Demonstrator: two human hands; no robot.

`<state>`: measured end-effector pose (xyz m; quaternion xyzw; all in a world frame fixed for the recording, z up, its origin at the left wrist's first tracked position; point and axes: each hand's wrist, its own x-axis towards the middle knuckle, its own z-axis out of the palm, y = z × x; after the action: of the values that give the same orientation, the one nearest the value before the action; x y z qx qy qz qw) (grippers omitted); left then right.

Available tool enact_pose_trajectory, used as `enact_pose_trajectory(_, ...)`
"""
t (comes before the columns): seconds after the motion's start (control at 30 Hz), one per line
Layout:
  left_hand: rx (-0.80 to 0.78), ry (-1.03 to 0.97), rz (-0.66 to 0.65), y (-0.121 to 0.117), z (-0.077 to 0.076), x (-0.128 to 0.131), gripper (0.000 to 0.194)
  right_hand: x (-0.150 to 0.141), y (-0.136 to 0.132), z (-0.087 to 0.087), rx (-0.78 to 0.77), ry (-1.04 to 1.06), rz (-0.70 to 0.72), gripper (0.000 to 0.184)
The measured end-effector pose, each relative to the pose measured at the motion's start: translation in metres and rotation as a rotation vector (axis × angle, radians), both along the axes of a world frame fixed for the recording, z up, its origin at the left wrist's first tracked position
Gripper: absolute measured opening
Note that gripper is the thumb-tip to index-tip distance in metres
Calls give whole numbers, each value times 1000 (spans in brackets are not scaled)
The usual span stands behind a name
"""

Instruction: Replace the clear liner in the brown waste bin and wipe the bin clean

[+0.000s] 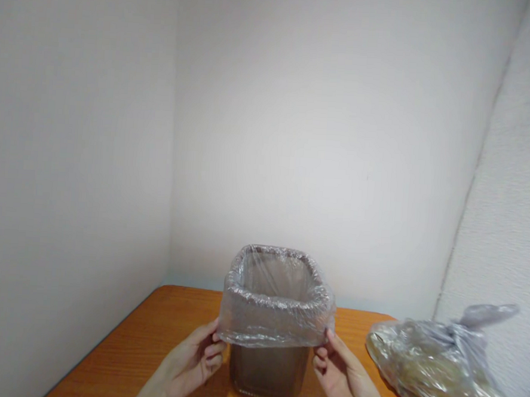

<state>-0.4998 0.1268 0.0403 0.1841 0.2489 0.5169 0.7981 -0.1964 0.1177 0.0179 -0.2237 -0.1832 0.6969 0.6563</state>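
Observation:
A brown trash bin (269,372) stands upright on the table in front of me. A clear plastic trash bag (275,324) lines it, folded over the rim and hanging down around the outside of its upper part. My left hand (196,359) pinches the bag's hanging edge at the bin's left front corner. At the right front corner my right hand (338,368) pinches the same edge between thumb and fingers. Inside the bin, the liner lies loosely against the walls; the bottom is hidden from view.
A knotted clear plastic bag (443,365) with yellowish-green contents rests at the table's right side. The orange-brown wooden table (148,341) sits in a corner, with a white wall (296,134) behind and walls on both sides.

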Motion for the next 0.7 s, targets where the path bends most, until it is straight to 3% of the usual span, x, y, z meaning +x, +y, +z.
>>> enact_pose_trajectory(0.1, -5, 6, 18, 1, 0, 1, 37, 4, 3, -5, -62, 142, 97, 31)
enact_pose_trajectory(0.47, -51, 49, 49, 3, 0, -1, 37, -2, 14, -17, -102, 79, -1, 37)
enact_pose_trajectory(0.7, -40, 80, 77, 2, -1, 1, 30, -4, 4, -11, -86, 213, 36, 41)
